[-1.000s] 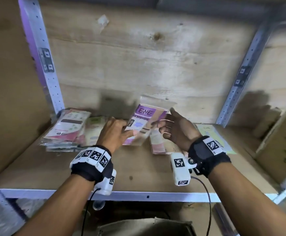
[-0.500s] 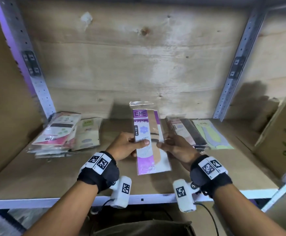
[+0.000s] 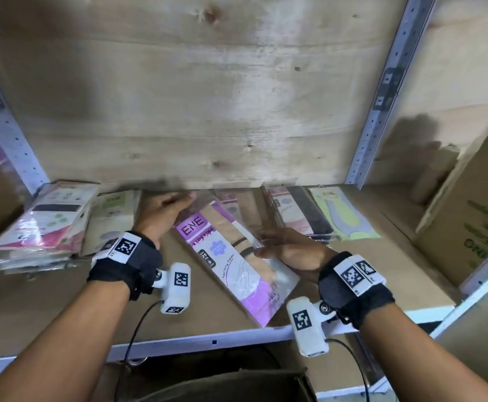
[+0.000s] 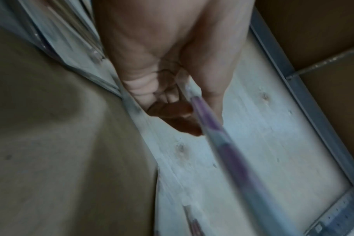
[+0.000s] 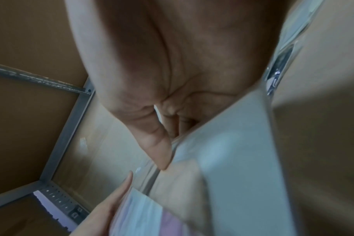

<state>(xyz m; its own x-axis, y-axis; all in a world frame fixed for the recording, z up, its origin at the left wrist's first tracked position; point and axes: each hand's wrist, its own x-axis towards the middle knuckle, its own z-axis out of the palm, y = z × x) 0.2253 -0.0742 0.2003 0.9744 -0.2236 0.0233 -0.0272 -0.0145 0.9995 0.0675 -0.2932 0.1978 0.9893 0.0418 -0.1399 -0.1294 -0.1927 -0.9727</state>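
Both hands pinch one purple stocking packet (image 3: 228, 262). The left hand (image 3: 161, 216) holds its far corner between thumb and nearly straight fingers; the right hand (image 3: 292, 250) grips its right edge, thumb on top. It lies slanted over the shelf (image 3: 63, 309), between a stack of packets (image 3: 48, 224) and a row of packets (image 3: 303, 216).

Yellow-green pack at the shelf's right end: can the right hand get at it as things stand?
Probably, once it lets go: the right hand grips the purple pack. The yellow-green pack lies flat just beyond it, mostly uncovered, nothing above it.
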